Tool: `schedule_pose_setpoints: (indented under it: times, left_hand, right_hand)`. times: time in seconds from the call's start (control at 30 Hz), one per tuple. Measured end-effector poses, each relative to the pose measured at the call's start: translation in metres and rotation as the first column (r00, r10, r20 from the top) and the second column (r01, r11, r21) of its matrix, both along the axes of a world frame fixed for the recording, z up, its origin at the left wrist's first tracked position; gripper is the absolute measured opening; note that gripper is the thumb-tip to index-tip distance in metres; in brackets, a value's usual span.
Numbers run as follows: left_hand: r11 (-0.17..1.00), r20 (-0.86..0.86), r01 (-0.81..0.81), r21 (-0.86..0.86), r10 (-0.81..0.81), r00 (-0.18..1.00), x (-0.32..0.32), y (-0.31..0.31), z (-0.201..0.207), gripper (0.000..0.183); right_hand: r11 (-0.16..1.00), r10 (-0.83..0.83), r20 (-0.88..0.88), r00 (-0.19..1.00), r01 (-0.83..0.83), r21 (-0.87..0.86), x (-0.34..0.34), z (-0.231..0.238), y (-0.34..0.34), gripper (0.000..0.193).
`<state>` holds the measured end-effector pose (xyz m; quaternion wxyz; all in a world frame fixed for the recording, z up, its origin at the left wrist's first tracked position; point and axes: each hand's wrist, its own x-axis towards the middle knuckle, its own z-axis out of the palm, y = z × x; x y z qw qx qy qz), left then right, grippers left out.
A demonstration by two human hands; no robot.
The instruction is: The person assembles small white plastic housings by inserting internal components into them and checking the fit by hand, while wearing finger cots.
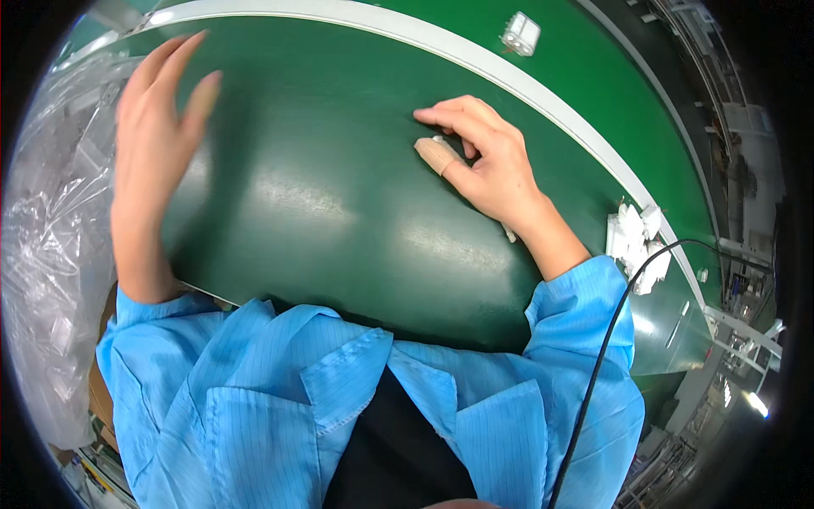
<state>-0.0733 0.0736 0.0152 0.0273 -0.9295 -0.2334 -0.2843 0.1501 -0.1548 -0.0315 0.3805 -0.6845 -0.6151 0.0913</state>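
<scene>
My left hand [157, 127] is raised at the far left, beside the clear plastic bag, its fingers apart and nothing in them. A yellowish cover is on its thumb, slightly smeared by motion. My right hand [496, 161] is low over the green work surface [339, 110], right of the middle, with curled fingers and a beige cover on the thumb. A small white bit shows between its thumb and fingers, and a pale narrow end [509, 232] sticks out below the palm. The palm hides the rest, so its kind cannot be told.
A large clear plastic bag [59, 220] stands along the left side. A pale rail [441, 38] curves past the far edge; beyond it lies a small white boxy part [521, 34] on a green belt. Several crumpled white pieces [632, 242] lie at right, near a black cable [604, 356].
</scene>
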Motion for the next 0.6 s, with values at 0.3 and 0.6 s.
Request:
schedule_pose_setpoints:
  times: [0.3,0.6]
  left_hand:
    - [0.948,-0.3,-0.312,0.061,0.316,0.9,-0.068,0.003,-0.044,0.034]
    - [0.998,-0.063,0.005,0.064,-0.001,0.998,-0.033,-0.007,-0.021,0.039]
  right_hand:
    - [0.999,-0.008,0.013,1.0,0.009,-0.037,-0.006,0.003,0.0,0.023]
    - [0.998,0.016,0.013,1.0,-0.015,-0.056,-0.004,0.002,-0.002,0.024]
